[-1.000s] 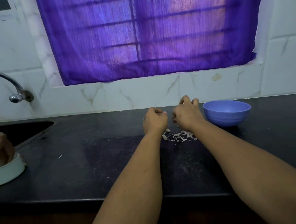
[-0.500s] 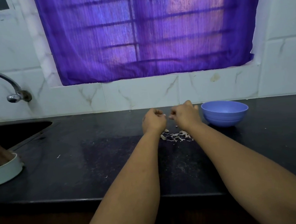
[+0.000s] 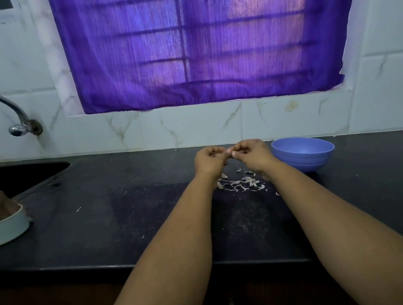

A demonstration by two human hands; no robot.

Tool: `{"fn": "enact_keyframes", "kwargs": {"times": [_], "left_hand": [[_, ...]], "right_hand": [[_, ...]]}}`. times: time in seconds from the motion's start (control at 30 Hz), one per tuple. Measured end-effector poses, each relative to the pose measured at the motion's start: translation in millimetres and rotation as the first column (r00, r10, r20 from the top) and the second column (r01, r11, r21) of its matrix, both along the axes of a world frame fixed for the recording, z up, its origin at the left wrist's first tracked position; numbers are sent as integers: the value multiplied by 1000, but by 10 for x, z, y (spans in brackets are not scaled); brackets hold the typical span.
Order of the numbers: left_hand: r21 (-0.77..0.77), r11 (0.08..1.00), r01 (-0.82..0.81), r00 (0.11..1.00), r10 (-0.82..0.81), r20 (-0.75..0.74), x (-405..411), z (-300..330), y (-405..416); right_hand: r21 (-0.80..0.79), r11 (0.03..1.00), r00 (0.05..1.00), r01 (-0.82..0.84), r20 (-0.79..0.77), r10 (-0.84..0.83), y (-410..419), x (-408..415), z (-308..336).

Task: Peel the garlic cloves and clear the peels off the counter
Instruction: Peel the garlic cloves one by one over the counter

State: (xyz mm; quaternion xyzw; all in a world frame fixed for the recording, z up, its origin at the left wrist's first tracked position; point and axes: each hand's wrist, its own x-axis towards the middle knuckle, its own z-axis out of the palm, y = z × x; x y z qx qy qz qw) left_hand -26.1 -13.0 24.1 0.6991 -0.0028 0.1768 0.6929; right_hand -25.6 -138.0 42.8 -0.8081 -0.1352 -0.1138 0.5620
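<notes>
This is a home kitchen. A dark stone worktop runs along a wall of white marble-veined tiles. At the worktop's left end a sink is sunk into it, with a curved metal tap fixed to the wall above. A purple curtain covers a barred window over the back edge. A blue bowl stands near the back edge, and garlic peels lie beside it.
</notes>
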Motion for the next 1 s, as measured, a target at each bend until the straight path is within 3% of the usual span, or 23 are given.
{"fn": "enact_keyframes", "kwargs": {"times": [0.17, 0.3, 0.57, 0.87, 1.0], "left_hand": [[-45, 999, 15, 1000, -14, 20, -1, 17, 6], [-35, 999, 30, 1000, -29, 10, -16, 28, -2], [-201, 971, 129, 988, -142, -55, -32, 53, 14], [-170, 975, 140, 986, -153, -66, -34, 36, 33], [-137, 985, 106, 994, -100, 53, -50, 34, -7]], "right_hand": [[76, 997, 1000, 9, -22, -7, -25, -9, 23], [34, 999, 1000, -14, -22, 15, -35, -17, 23], [32, 999, 999, -44, 9, 44, -49, -24, 29], [-7, 999, 999, -39, 0, 39, -79, -52, 35], [131, 989, 990, -61, -116, 76, -66, -22, 23]]}}
